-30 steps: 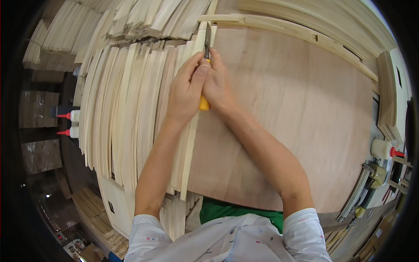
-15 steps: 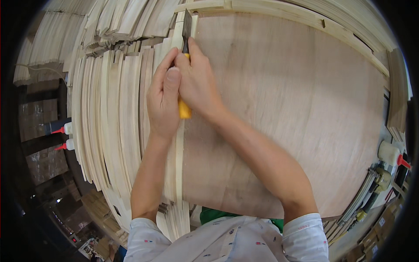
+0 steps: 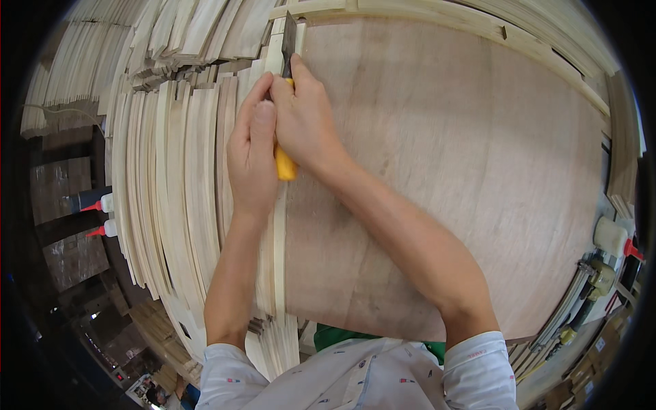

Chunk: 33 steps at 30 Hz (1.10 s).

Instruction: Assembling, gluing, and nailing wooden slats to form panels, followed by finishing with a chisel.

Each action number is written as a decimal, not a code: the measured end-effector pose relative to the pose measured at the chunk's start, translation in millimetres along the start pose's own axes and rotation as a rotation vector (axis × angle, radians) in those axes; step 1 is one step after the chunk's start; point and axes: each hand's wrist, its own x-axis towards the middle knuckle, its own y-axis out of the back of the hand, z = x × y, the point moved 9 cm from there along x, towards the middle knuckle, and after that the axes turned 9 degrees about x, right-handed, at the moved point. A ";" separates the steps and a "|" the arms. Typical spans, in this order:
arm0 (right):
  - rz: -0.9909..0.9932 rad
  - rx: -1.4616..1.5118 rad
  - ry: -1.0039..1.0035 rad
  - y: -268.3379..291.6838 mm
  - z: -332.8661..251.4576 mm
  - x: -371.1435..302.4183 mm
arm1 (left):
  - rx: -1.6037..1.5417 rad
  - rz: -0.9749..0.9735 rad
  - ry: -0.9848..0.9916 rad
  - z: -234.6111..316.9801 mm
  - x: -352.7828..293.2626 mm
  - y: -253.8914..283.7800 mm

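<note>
A yellow-handled chisel (image 3: 285,167) is gripped in my right hand (image 3: 306,116), its flat dark blade pointing away from me. The blade stands on edge along a pale wooden strip (image 3: 276,51), near the strip's far end. My left hand (image 3: 253,154) is closed over that strip, right beside the handle and touching my right hand; its lower fingers are hidden. Under my right forearm lies a large brown plywood panel (image 3: 437,171), with the strip running along its left edge.
Many loose wooden slats (image 3: 171,178) stand packed to the left, with further stacks (image 3: 212,27) beyond. A wooden rail (image 3: 444,17) borders the panel's far side. Glue bottles with red tips sit left (image 3: 108,203) and right (image 3: 608,237), the right one near a nail gun (image 3: 601,280).
Both hands and the chisel have shifted very slightly to the left and away from me. The grip looks the same.
</note>
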 end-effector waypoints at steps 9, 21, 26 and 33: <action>-0.237 -0.354 0.046 16.2 -28.5 2.9 | 0.147 0.116 -0.116 -10.2 14.0 23.1; -0.439 -1.366 0.353 70.7 -97.0 60.3 | 0.747 0.119 -0.513 14.8 37.3 -63.5; -0.511 -1.479 0.468 61.3 -99.4 62.3 | 0.816 0.113 -0.442 11.8 51.1 -79.6; -0.526 -1.533 0.479 66.9 -88.4 69.5 | 0.785 0.090 -0.423 10.2 57.4 -86.6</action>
